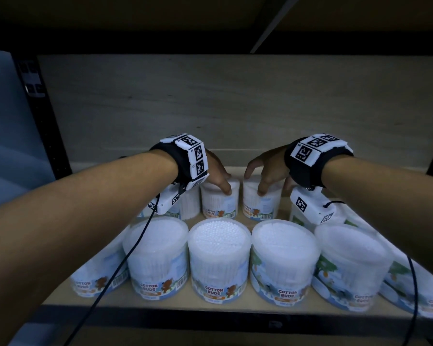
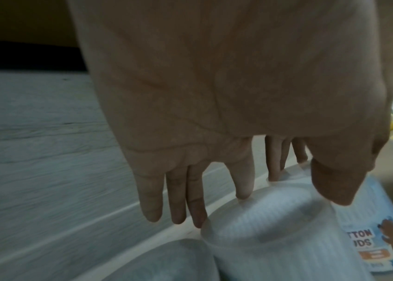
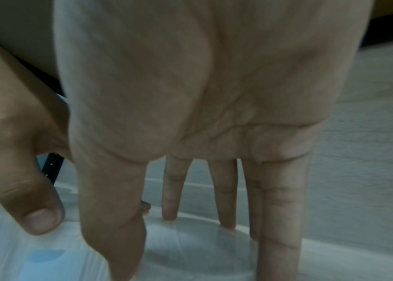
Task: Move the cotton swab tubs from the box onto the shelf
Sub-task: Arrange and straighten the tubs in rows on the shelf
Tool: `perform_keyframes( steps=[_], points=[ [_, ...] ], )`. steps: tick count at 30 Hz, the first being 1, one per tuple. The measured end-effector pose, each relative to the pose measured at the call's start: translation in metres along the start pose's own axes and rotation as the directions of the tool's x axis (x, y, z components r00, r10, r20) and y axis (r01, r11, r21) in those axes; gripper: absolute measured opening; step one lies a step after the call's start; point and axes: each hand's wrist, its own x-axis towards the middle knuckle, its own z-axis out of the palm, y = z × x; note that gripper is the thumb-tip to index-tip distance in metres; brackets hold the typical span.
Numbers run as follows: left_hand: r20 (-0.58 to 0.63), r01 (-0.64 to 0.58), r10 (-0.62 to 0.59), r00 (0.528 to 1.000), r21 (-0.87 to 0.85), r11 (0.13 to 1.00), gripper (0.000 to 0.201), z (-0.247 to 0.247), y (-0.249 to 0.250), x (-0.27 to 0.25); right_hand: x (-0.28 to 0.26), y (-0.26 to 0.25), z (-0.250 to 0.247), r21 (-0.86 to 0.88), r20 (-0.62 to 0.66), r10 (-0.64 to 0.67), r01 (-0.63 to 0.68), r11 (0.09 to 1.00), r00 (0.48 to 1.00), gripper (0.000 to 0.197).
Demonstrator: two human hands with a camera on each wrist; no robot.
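Running along the near side, the dark front lip of the shelf carries a front row of cotton swab tubs set side by side, their walls touching or nearly so, right up to the edge. Two black cables trail from the wrist units across this row and over the lip. Behind it stands a second row with a narrow strip of bare board between the two ranks. There the left hand grips the left rear tub from above, thumb on the near wall and fingers hanging down past the far rim. The right hand rests over the right rear tub just beside it, its fingers held nearly straight with the tips on the lid; the thumb hangs free of the wall. A slim gap separates these two tubs. Further tubs stand to either side, partly hidden by the wrists. Beyond the rear row, a band of open board reaches the pale wood-grain back panel; a black upright bounds the left side.
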Motion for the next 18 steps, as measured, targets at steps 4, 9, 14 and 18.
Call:
perform_keyframes(
  steps=[4, 9, 14, 18],
  points=[
    [0.007, 0.011, -0.012, 1.0, 0.032, 0.999, 0.077, 0.001, -0.001, 0.0, 0.002, -0.001, 0.002, 0.019, 0.033, -0.018, 0.017, 1.0, 0.999, 0.058],
    [-0.007, -0.014, 0.014, 1.0, 0.013, 1.0, 0.072, -0.006, 0.001, -0.008, 0.002, -0.005, 0.002, 0.061, 0.023, -0.011, 0.009, 0.998, 1.0, 0.053],
    [0.04, -0.105, 0.107, 0.993, -0.05, 0.993, 0.072, -0.014, -0.002, -0.013, -0.002, -0.011, -0.001, 0.026, -0.063, 0.017, -0.016, 1.0, 0.998, 0.059],
    [0.046, -0.125, 0.126, 0.991, -0.038, 0.991, 0.073, -0.011, -0.002, -0.011, -0.003, -0.014, 0.002, -0.044, -0.045, 0.031, -0.033, 0.998, 0.999, 0.056]
  ],
)
